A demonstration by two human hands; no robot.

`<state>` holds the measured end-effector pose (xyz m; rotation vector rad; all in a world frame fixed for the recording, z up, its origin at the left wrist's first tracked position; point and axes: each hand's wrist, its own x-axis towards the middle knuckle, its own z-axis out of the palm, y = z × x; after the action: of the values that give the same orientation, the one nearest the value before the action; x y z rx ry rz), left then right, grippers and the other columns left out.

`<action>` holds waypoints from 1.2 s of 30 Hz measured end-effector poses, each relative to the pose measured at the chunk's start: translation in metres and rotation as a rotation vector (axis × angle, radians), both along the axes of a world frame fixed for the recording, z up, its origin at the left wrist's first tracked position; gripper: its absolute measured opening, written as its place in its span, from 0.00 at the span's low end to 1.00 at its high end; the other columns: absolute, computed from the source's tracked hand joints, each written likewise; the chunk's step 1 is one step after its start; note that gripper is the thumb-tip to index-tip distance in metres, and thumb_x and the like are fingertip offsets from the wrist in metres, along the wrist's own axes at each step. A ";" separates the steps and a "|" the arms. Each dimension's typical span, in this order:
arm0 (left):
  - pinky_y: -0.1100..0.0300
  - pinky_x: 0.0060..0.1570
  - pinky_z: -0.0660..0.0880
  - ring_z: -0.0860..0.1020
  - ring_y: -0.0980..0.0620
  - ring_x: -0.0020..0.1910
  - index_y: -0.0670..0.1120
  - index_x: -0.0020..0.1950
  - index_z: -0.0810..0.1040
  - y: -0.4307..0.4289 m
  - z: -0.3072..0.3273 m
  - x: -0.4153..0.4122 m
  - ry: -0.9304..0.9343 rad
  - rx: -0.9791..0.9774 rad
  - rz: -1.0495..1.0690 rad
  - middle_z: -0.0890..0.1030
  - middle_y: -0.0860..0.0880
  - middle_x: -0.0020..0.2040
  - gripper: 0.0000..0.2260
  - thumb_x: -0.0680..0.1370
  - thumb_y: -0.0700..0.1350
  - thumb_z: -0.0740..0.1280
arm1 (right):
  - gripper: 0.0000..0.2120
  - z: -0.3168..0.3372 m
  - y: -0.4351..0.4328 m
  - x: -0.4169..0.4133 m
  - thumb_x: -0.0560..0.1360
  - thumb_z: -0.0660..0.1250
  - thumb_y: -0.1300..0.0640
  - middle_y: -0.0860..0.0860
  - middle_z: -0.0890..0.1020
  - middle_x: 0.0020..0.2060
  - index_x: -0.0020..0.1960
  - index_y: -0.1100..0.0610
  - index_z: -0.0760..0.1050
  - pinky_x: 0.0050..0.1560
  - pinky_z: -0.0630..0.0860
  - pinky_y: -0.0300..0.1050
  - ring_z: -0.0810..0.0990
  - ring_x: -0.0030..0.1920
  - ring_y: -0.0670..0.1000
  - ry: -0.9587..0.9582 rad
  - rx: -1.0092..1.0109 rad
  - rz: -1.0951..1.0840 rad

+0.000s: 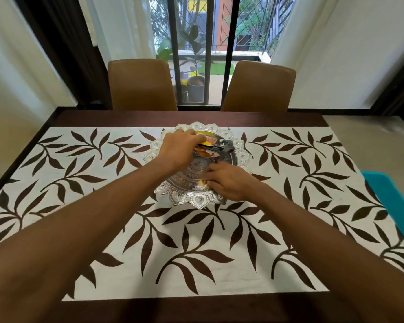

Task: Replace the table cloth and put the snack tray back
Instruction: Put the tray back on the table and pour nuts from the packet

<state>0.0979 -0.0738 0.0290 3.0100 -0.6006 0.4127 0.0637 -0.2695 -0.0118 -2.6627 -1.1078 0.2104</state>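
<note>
I see the white table cloth [196, 241] with brown leaf print lying flat across the dark counter [149, 118], and the silver snack tray [197, 199] sits on it toward the far middle. My left hand [179, 148] has its fingers curled around snack packets [216, 145] over the tray's far side. My right hand [229, 180] rests at the tray's near right rim; whether its bent fingers hold anything I cannot tell. Two brown chairs [141, 85] stand beyond the counter.
</note>
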 end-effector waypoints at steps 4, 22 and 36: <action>0.51 0.46 0.75 0.77 0.44 0.54 0.55 0.71 0.73 0.002 -0.010 0.000 0.030 -0.008 -0.006 0.80 0.48 0.59 0.23 0.76 0.49 0.72 | 0.23 0.005 -0.007 0.005 0.81 0.50 0.46 0.50 0.78 0.56 0.59 0.55 0.79 0.55 0.74 0.51 0.74 0.54 0.52 -0.054 0.084 -0.080; 0.42 0.58 0.70 0.65 0.41 0.68 0.60 0.81 0.48 0.011 -0.051 -0.006 0.269 0.090 0.132 0.66 0.47 0.73 0.36 0.79 0.52 0.66 | 0.18 -0.017 0.036 -0.025 0.84 0.53 0.48 0.52 0.77 0.50 0.59 0.53 0.79 0.51 0.70 0.48 0.74 0.48 0.54 -0.164 0.119 0.033; 0.47 0.64 0.73 0.72 0.43 0.69 0.56 0.79 0.62 0.039 -0.038 -0.005 0.499 -0.343 -0.048 0.73 0.46 0.73 0.39 0.72 0.52 0.76 | 0.18 -0.013 0.053 -0.015 0.83 0.59 0.48 0.54 0.81 0.38 0.46 0.58 0.80 0.37 0.65 0.44 0.74 0.36 0.52 0.027 0.174 -0.168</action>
<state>0.0933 -0.0346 -0.0091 2.6095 -0.4933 -0.2172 0.0484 -0.2165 -0.0250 -2.5716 -0.8477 0.1132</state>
